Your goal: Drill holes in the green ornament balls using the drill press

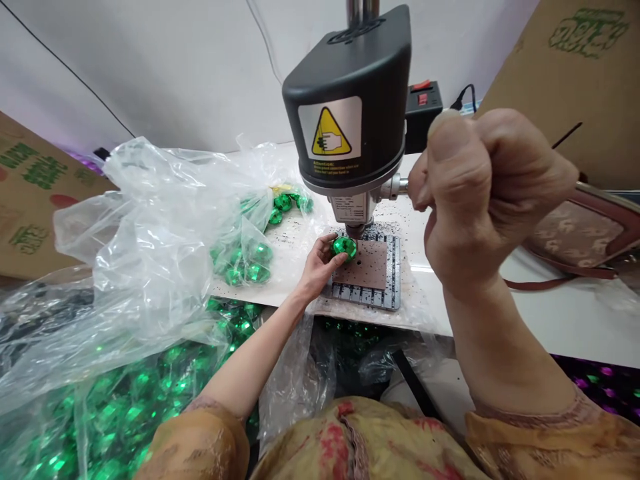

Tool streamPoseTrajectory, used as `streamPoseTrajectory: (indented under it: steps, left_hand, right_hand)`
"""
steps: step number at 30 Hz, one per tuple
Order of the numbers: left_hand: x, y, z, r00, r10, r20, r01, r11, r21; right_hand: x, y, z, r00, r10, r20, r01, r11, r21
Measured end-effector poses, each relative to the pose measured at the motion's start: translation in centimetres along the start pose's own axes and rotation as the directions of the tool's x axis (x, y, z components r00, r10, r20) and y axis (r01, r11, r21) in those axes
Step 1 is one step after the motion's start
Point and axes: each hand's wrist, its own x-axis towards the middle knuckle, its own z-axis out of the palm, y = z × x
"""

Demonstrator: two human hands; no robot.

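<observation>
Between the fingers and thumb of my left hand (321,261) is a shiny green faceted ball (345,248). It sits just below the chuck of a small black drill press (350,100), over a brown board (367,263) on the slotted metal base (394,273). Whether the ball touches the board or the bit, I cannot tell. My right hand (480,173) is closed in a fist around the press's feed handle (400,186), whose grip is hidden in the fingers. Dark specks are scattered over the base.
Left of the press, clear plastic bags (150,220) hold green balls (255,260); a larger bagged heap (125,407) lies lower left. A black switch box (423,110) stands behind. Cardboard boxes (575,87) flank the white table (525,320). A patterned bag (580,227) lies at right.
</observation>
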Motion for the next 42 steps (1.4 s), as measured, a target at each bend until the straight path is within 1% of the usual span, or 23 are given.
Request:
streamPoseTrajectory:
  steps: [3,5,9,12,15,18,21,23,26,29,31,35,39,42]
  left_hand:
    - [0.2,-0.7,0.3,0.999,0.005,0.04,-0.005,1.0,0.015]
    - [0.3,-0.8,0.3,0.998,0.024,0.065,-0.028,0.998,0.055]
    - [0.0,-0.6,0.5,0.991,0.098,0.094,-0.118,0.961,0.248]
    - [-0.3,-0.3,1.0,0.979,0.161,0.127,-0.196,0.919,0.343]
    - [-0.7,-0.1,1.8,0.97,0.194,0.145,-0.232,0.92,0.317]
    - [-1.0,0.0,2.4,0.971,0.194,0.14,-0.227,0.93,0.288]
    - [-1.0,0.0,2.5,0.973,0.188,0.136,-0.22,0.931,0.291]
    - [-1.1,0.0,2.4,0.975,0.183,0.126,-0.213,0.932,0.292]
    - [-1.1,0.0,2.4,0.976,0.184,0.117,-0.21,0.935,0.284]
    - [-1.2,0.0,2.3,0.977,0.178,0.117,-0.205,0.934,0.294]
    - [-1.2,0.0,2.3,0.979,0.172,0.113,-0.199,0.932,0.302]
    - [-1.2,0.0,2.3,0.977,0.175,0.121,-0.202,0.944,0.262]
    - [-1.1,-0.2,2.3,0.976,0.17,0.136,-0.199,0.95,0.242]
    - [-1.1,-0.5,2.2,0.976,0.162,0.148,-0.194,0.951,0.242]
  right_hand:
    - [-0.1,-0.1,-0.1,1.0,0.011,-0.005,-0.011,1.0,0.014]
    - [-0.2,-0.1,-0.1,0.999,0.039,-0.009,-0.039,0.999,-0.014]
    - [-0.2,-0.1,-0.1,0.998,0.061,0.002,-0.061,0.995,-0.08]
    - [-0.2,-0.1,-0.1,1.0,0.029,-0.003,-0.029,0.999,-0.037]
    - [-0.1,-0.2,-0.1,1.0,0.009,-0.008,-0.009,1.0,-0.022]
    - [-0.1,-0.2,-0.1,1.0,0.01,0.008,-0.009,0.998,-0.059]
    - [-0.4,-0.1,-0.3,1.0,-0.012,0.004,0.012,0.999,-0.052]
    - [-0.8,0.1,-0.4,0.999,-0.043,0.012,0.044,0.997,-0.069]
    - [-1.6,0.5,-0.7,0.995,-0.099,0.022,0.101,0.985,-0.143]
    - [-2.2,0.8,-0.8,0.987,-0.162,0.007,0.16,0.968,-0.194]
    - [-2.5,1.1,-0.9,0.982,-0.191,0.003,0.188,0.967,-0.17]
    - [-2.6,1.7,-1.0,0.969,-0.245,0.037,0.247,0.967,-0.06]
    - [-2.7,2.3,-1.0,0.949,-0.314,0.019,0.314,0.949,-0.022]
    - [-2.9,2.8,-1.0,0.929,-0.371,0.0,0.371,0.928,-0.029]
